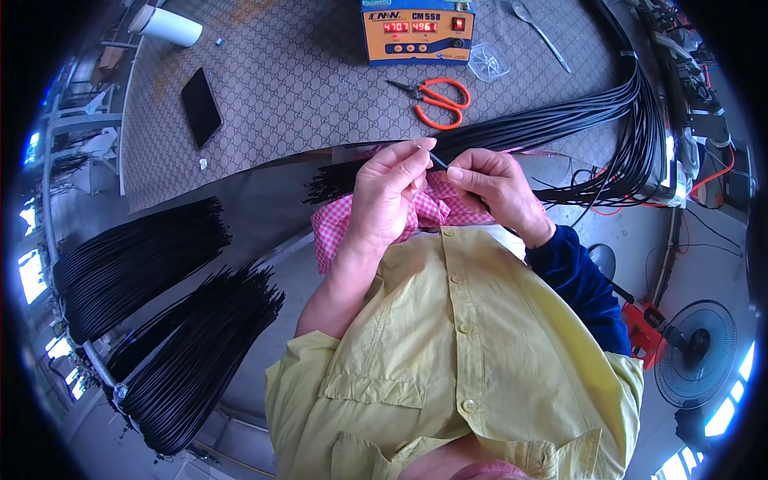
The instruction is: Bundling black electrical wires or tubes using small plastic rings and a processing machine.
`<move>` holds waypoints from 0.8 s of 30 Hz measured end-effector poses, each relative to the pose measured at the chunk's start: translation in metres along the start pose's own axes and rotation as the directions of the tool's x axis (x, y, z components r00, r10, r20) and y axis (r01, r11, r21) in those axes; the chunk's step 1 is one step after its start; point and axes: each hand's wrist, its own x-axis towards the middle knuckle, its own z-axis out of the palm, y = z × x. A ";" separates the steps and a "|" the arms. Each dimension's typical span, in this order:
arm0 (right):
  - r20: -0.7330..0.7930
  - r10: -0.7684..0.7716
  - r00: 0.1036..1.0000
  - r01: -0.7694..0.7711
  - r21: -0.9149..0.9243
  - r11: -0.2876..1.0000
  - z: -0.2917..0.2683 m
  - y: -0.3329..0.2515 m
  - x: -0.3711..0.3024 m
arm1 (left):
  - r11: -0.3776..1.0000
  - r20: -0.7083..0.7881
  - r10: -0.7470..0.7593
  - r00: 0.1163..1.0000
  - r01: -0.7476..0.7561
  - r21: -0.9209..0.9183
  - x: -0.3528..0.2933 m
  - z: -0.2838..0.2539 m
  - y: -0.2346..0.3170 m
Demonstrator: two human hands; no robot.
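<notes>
In front of my chest, at the table's near edge, I hold a thin black cable point(438, 161) between both hands. My left hand point(384, 190) is closed in a pinch near the cable's end. Something tiny and pale shows at those fingertips, too small to name. My right hand point(498, 188) grips the cable a little further along, thumb pressed on it. Just beyond the hands, a thick bundle of black cables point(552, 124) runs along the table edge and bends to the far right. Orange-handled scissors point(440, 102) lie on the table past the bundle, touching neither hand.
An orange and blue device point(418, 36) with red lit digits stands at the back, beside a clear dish point(488, 62) of small pieces. A phone point(201, 108), a white cup point(166, 26) and a spoon point(540, 36) lie around. Hanging cable bundles point(200, 360) are left, a fan point(696, 352) right.
</notes>
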 end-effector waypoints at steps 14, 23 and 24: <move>0.129 0.112 0.985 -0.150 0.337 0.929 -0.005 -0.001 0.002 | 0.924 0.063 -0.038 0.997 0.059 -0.377 0.015 -0.004 0.004; 0.134 0.106 0.985 -0.141 0.293 0.946 -0.007 0.000 0.004 | 0.985 -0.056 0.077 0.995 -0.068 0.160 0.001 0.005 0.007; 0.130 0.095 0.987 -0.129 0.280 0.951 -0.008 0.001 0.004 | 0.970 -0.059 0.108 0.992 -0.092 0.224 0.001 0.006 0.008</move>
